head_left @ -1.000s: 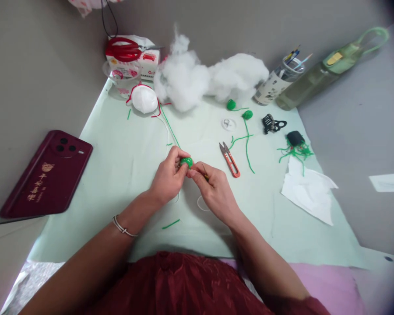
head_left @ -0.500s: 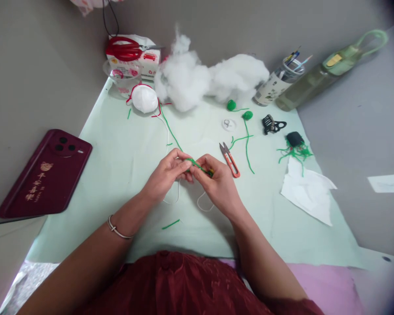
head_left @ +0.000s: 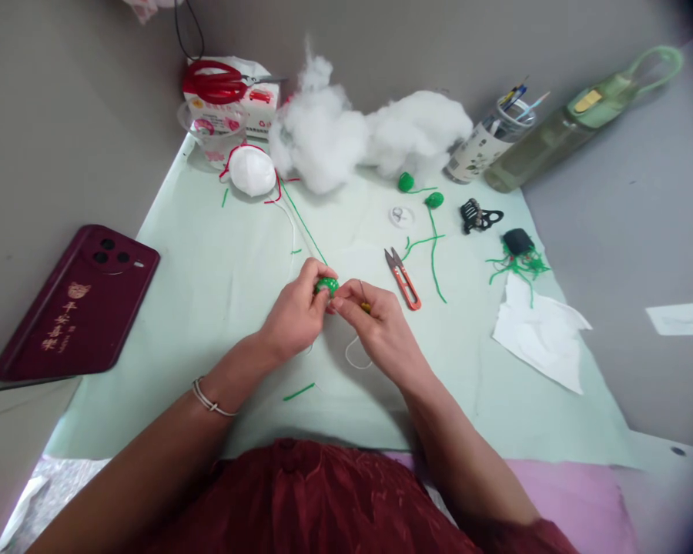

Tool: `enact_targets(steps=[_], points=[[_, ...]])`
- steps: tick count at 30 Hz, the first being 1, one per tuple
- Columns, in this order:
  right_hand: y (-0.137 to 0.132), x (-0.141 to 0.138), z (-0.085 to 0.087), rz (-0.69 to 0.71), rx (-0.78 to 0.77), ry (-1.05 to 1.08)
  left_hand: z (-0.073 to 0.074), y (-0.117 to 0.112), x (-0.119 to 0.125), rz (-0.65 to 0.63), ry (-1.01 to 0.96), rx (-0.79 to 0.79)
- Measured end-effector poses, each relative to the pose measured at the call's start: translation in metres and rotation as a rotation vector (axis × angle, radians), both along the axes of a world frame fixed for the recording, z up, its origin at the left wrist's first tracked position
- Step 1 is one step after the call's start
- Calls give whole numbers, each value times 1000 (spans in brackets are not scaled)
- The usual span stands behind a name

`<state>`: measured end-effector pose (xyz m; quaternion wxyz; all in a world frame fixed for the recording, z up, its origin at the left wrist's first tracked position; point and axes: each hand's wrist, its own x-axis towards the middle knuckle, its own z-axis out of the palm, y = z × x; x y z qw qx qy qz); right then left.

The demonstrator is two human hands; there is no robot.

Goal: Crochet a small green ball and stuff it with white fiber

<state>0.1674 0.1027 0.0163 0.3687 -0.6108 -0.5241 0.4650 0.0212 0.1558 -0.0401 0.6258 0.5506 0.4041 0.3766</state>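
Pinched in my left hand (head_left: pixel 300 308) is a small rounded green crochet piece (head_left: pixel 326 286). Its taut green yarn (head_left: pixel 306 227) runs up toward the back left of the table. My right hand (head_left: pixel 375 312) is closed on a crochet hook, of which just the yellow grip (head_left: pixel 366 308) shows between the fingers. The fingertips of both hands meet at the crochet piece; the hook's tip is hidden. A thin white thread (head_left: pixel 355 362) loops down below my hands. Orange-handled thread snips (head_left: pixel 404 281) lie just right of my right hand.
White stuffing (head_left: pixel 323 138) is heaped at the back, by a white ball of yarn (head_left: pixel 252 171) and red scissors (head_left: pixel 216 82). Two green balls (head_left: pixel 434 200), a black hair clip (head_left: pixel 479 216) and torn paper (head_left: pixel 540 338) lie rightward. A bottle (head_left: pixel 560 131) stands back right, a phone (head_left: pixel 81 300) left.
My left hand has turned, bringing the rounded green crochet piece into view at its fingertips. The strand stretched between my hands is no longer seen, and my right fingertips are at the piece.
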Motion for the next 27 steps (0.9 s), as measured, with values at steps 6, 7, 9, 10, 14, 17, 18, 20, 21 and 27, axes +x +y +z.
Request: enact_targets(steps=[6, 7, 9, 10, 14, 17, 18, 20, 21, 27], points=[[2, -3, -8, -39, 24, -72, -4, -4, 2, 58, -31, 49], [4, -2, -10, -59, 22, -69, -3, -5, 3, 65, -52, 49], [7, 1, -14, -98, 12, -73, -1, -6, 4, 75, -89, 46], [9, 2, -16, -113, 6, -82, 0, -6, 5, 73, -104, 43], [11, 4, -18, -139, 15, -120, 5, -7, 4, 32, -158, 25], [10, 5, -16, -156, 34, -121, 9, -6, 1, -2, -193, 5], [10, 6, -15, -152, 35, -123, 10, -5, 0, -8, -200, -6], [9, 6, -12, -124, 36, -131, 10, -4, -2, -10, -207, -28], [9, 6, -11, -104, 39, -134, 10, -3, -2, -8, -207, -38], [2, 1, -7, 15, 42, -205, 5, 0, 2, 48, -168, -56]])
